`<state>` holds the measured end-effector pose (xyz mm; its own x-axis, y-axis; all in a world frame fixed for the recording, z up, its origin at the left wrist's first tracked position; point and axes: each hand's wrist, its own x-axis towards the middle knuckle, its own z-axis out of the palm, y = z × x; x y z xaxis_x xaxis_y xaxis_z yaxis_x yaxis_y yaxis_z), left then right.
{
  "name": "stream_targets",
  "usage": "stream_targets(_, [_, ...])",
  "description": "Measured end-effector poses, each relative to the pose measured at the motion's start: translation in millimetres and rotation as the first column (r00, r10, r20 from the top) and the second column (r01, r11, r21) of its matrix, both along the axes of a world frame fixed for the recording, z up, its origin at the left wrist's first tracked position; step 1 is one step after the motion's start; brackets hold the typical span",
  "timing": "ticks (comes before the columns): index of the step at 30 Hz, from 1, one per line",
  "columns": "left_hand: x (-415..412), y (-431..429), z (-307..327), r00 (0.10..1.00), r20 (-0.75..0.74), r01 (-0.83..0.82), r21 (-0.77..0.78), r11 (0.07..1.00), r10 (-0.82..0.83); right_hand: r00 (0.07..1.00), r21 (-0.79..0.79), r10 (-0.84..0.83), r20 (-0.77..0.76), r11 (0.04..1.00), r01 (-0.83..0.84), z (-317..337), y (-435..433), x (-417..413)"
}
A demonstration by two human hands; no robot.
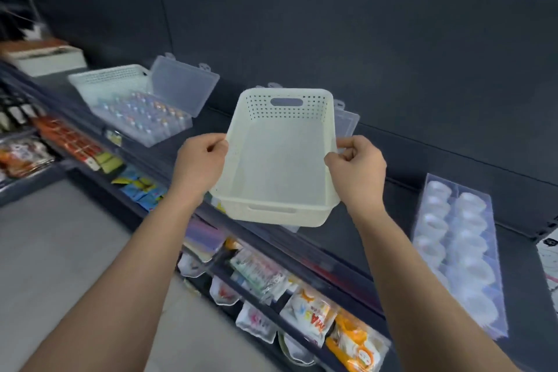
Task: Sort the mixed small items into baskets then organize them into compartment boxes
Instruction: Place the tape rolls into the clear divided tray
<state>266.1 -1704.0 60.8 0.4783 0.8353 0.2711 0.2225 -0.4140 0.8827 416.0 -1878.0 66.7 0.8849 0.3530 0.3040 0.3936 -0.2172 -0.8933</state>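
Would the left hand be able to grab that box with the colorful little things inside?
Probably not yet. The left hand grips the empty basket, shared with the right hand. The open compartment box lies on the shelf to its left, nothing between, so it must let go first.

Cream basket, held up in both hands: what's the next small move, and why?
Probably lower the cream basket flat onto the bare dark shelf top just to its right. It is empty and in the air, the left hand and right hand each gripping a long rim, so nothing can be sorted into it until it rests and a hand is free.
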Motion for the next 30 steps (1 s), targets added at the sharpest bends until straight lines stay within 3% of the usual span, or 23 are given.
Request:
stream_targets(11, [-111.5, 133.8, -23.4, 0.966, 0.020, -0.256, -0.020, 0.966, 0.256, 0.971, -0.026, 0.237, -0.001, 0.971, -0.237, -14.5, 164.7, -77.4])
stream_targets(20, [-185.2, 263.1, -22.9, 0.975, -0.007, -0.222, -0.089, 0.971, 0.222, 0.960, 0.016, 0.268, -0.080, 0.963, -0.268, -27.1, 314.7, -138.9])
stream_targets(30, [-220.0, 396.6, -18.5, 0.971, 0.029, -0.235, -0.058, 0.970, 0.237, 0.963, 0.031, 0.267, -0.042, 0.963, -0.266, -20.3, 464.9, -168.2])
